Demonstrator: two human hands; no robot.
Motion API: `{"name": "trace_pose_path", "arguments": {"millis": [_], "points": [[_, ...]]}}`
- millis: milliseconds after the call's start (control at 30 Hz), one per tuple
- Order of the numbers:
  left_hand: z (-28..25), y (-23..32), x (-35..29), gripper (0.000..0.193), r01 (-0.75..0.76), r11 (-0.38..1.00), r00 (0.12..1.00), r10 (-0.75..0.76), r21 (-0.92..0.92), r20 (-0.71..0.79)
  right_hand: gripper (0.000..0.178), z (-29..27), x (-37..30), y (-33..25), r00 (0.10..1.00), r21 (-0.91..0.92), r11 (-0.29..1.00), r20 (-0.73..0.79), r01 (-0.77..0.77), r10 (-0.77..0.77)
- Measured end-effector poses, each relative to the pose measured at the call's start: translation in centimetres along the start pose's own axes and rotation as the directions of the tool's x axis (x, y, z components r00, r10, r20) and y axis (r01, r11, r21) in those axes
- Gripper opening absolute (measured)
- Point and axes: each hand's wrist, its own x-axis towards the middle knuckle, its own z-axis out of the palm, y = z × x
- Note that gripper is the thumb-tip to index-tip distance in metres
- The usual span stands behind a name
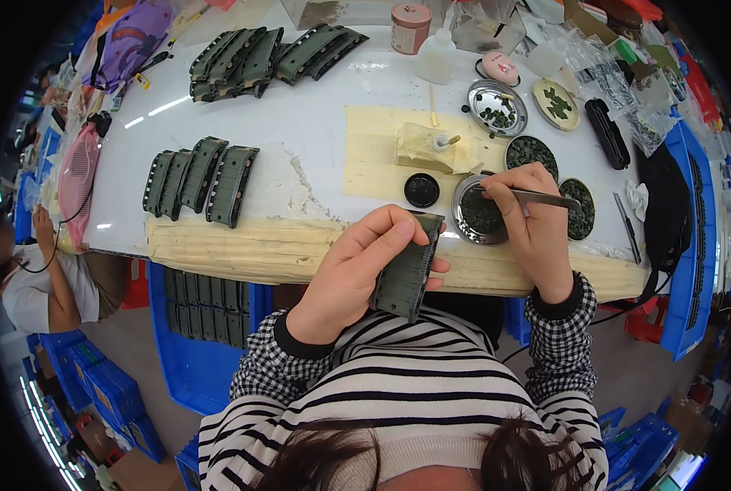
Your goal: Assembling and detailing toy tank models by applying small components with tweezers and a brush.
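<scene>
My left hand (353, 262) grips a dark green, slightly curved plastic piece (401, 282) with notched long edges, tilted in front of my body. In my right hand (537, 229) is a pair of metal tweezers (550, 199), its tips over a round metal dish (478, 217) of small dark green bits. Whether the tips pinch a bit is too small to tell. Close by are two more round containers of bits, one behind the dish (532, 155) and one to its right (578, 214). A round black cap (421, 190) lies left of the dish.
Similar green pieces stand in a left group (202, 182) and a far group (239, 61). Behind the dish are a taped block (435, 147), a squeeze bottle (437, 57) and a pink tin (410, 29). A blue crate (189, 368) holds more pieces below. Another person (50, 278) sits at left.
</scene>
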Motion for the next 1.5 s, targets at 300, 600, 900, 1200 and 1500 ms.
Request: {"name": "trace_pose_path", "arguments": {"millis": [300,600,900,1200,1500], "points": [[0.1,0.0,-0.1,0.024,-0.011,1.000,1.000,0.011,-0.001,-0.006,0.011,0.3,0.0,0.3,1.000,0.052,0.999,-0.022,-0.008,0.009],[-0.1,-0.1,-0.2,0.023,-0.030,0.999,1.000,0.030,-0.010,-0.006,0.011,0.2,-0.1,0.1,0.999,0.077,0.996,-0.006,-0.051,0.051],[-0.1,0.0,-0.2,0.023,-0.024,1.000,1.000,0.024,-0.012,-0.005,0.010,0.1,-0.1,0.3,1.000,0.050,0.999,-0.002,-0.006,0.006],[0.8,-0.1,0.4,0.026,0.057,0.987,0.992,-0.038,-0.153,0.119,0.012,-1.4,-0.1,-4.1,0.968,0.441,0.879,0.082,0.179,-0.238],[0.4,-0.1,0.3,0.031,0.098,0.983,0.986,-0.075,-0.154,0.148,0.013,-0.7,-0.2,-4.5,0.957,0.441,0.880,0.134,0.175,-0.257]]}}
